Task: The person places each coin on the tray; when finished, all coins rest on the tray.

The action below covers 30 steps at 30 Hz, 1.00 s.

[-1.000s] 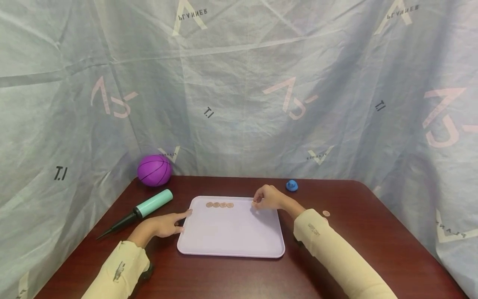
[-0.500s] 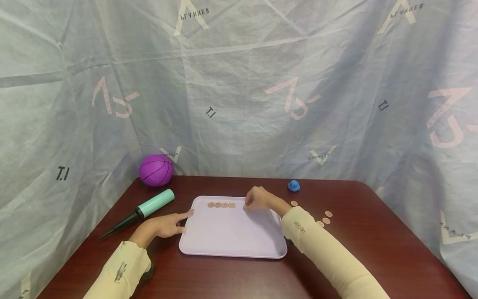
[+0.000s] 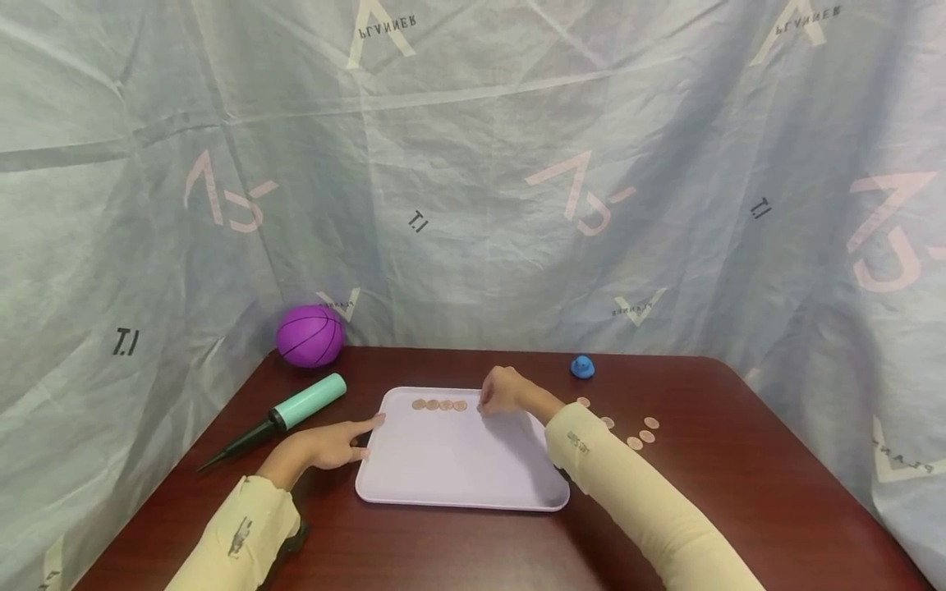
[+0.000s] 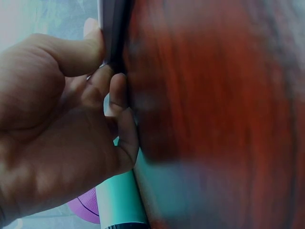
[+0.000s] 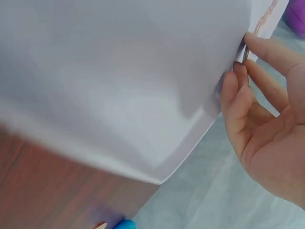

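From the head view, a dark reddish-brown wooden table (image 3: 739, 492) stands in a corner hung with pale grey fabric sheeting (image 3: 473, 164) printed with pink and black marks. A flat lilac plastic tray (image 3: 458, 468) lies in the middle of the table, and a row of four small copper coins (image 3: 439, 405) sits along its far edge. The right hand (image 3: 502, 392) rests at that far edge just beside the row, fingers curled as if pinching something small; whether a coin is between them cannot be told here. The left hand (image 3: 328, 443) lies at the tray's left rim with fingers stretched out. A few loose copper coins (image 3: 636, 431) are scattered on the table to the right of the tray. A purple ball with black seams (image 3: 310, 335) sits in the far left corner, a mint-green hand pump with a black nozzle (image 3: 284, 419) lies near it, and a small blue toy (image 3: 582, 367) stands near the far edge.

In the left wrist view, the thumb and fingers grip the tray's rim (image 4: 112, 33), with the pump (image 4: 119, 200) close behind.

In the right wrist view, the fingertips (image 5: 245, 52) pinch a thin coin on edge against the tray (image 5: 119, 86).
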Each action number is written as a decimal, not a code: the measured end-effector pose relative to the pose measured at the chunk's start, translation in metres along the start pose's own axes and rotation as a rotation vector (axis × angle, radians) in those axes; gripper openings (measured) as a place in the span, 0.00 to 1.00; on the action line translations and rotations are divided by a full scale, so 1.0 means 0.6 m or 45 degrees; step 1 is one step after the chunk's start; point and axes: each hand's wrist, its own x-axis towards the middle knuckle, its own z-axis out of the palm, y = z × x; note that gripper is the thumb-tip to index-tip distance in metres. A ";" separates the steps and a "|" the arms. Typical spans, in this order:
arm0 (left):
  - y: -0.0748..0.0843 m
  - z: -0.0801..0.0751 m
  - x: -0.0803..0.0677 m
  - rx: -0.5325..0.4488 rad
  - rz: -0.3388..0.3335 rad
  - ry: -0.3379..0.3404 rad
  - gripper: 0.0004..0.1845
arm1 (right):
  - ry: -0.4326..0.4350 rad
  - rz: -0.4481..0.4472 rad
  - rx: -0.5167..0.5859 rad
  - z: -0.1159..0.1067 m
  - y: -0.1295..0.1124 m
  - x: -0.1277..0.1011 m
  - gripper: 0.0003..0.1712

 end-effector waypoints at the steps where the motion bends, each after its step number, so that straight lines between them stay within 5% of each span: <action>1: 0.000 0.000 0.000 -0.004 0.001 -0.001 0.37 | 0.009 0.013 -0.003 0.001 -0.002 0.001 0.06; 15: 0.006 0.001 -0.001 -0.010 -0.030 0.000 0.37 | 0.047 0.158 0.037 0.013 -0.017 0.004 0.05; 30: 0.006 0.001 -0.004 0.001 -0.046 0.016 0.36 | 0.073 0.123 0.083 0.021 -0.012 0.012 0.06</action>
